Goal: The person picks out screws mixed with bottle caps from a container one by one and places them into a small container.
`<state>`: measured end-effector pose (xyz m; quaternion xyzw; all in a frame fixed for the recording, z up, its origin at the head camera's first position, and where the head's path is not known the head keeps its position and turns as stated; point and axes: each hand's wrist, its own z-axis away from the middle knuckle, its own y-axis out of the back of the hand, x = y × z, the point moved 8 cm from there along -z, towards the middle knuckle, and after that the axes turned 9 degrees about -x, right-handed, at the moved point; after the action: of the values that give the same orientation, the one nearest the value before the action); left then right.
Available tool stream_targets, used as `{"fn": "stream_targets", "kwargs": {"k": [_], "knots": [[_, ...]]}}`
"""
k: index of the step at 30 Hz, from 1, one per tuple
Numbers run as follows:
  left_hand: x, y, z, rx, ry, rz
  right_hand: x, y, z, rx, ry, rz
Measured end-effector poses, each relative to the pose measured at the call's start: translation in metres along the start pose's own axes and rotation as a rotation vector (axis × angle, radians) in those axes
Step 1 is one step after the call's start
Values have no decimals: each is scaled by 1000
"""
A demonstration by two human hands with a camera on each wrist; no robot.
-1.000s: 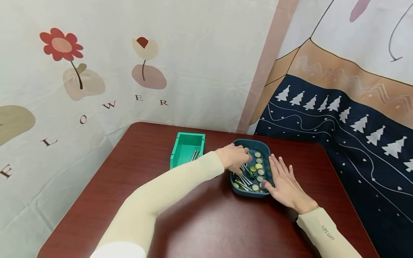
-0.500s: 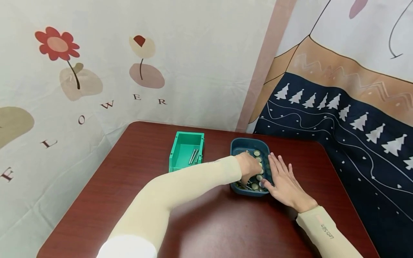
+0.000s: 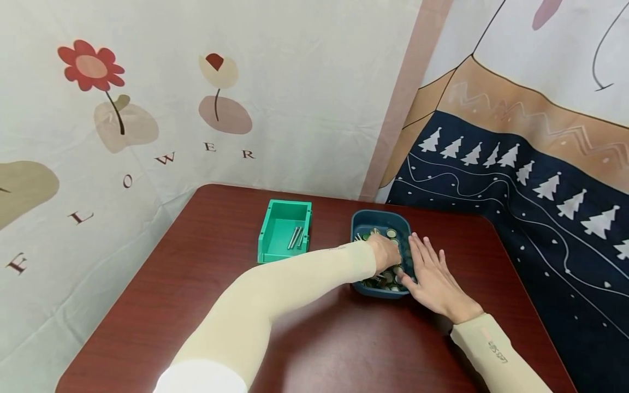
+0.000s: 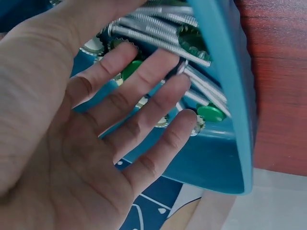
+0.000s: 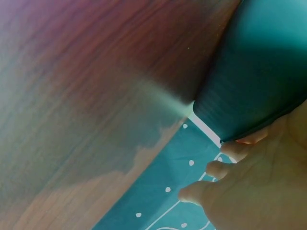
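My left hand (image 3: 385, 254) reaches down into a dark blue plastic bin (image 3: 378, 220), among the bolts and bottle caps in it. In the left wrist view its fingers (image 4: 129, 108) are spread and only slightly bent over long silver bolts (image 4: 148, 34) and a green bottle cap (image 4: 211, 113); I see nothing gripped. The thumb's tip is out of sight. My right hand (image 3: 439, 284) rests against the bin's right side, fingers extended and thumb at the rim. In the right wrist view the right hand (image 5: 259, 187) lies along the bin's outer wall (image 5: 259, 72).
A green open-front bin (image 3: 280, 226) stands left of the blue one, with a few silver bolts (image 3: 294, 238) lying in it. Both are on a reddish-brown table (image 3: 206, 262). Printed cloths (image 3: 304, 98) hang behind and to the right.
My left hand has moved right and down into the blue bin, and the bolts and caps there have shifted. My right hand has stayed against the bin.
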<state>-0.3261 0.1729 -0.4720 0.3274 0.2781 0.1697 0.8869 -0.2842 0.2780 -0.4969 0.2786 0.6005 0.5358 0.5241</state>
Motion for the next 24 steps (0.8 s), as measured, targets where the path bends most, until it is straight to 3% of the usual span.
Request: {"fn": "stream_targets", "kwargs": {"k": [3, 5, 6, 10, 11, 13, 16, 17, 19, 24], "knots": [[-6, -1, -3, 2, 19, 23, -1, -1, -1, -1, -3, -2], [-9, -4, -12, 20, 18, 37, -1, -1, -2, -4, -4, 1], [-11, -3, -4, 19, 23, 33, -1, -1, -2, -5, -5, 2], [-16, -2, -7, 33, 22, 83, -2, 0, -4, -11, -8, 4], [-18, 2, 3, 28, 30, 98, -2, 0, -4, -10, -7, 2], [-20, 4, 5, 39, 42, 125, -3, 0, -4, -7, -5, 3], [-25, 0, -1, 68, 59, 169, -3, -1, -4, -4, -2, 10], [-26, -3, -6, 71, 58, 174, -3, -1, -4, -5, -1, 10], [-32, -15, -36, 89, 55, 192, -3, -1, -4, -7, -4, 14], [-44, -34, -105, 138, -24, 210, -1, 0, -2, -5, -14, 16]]}}
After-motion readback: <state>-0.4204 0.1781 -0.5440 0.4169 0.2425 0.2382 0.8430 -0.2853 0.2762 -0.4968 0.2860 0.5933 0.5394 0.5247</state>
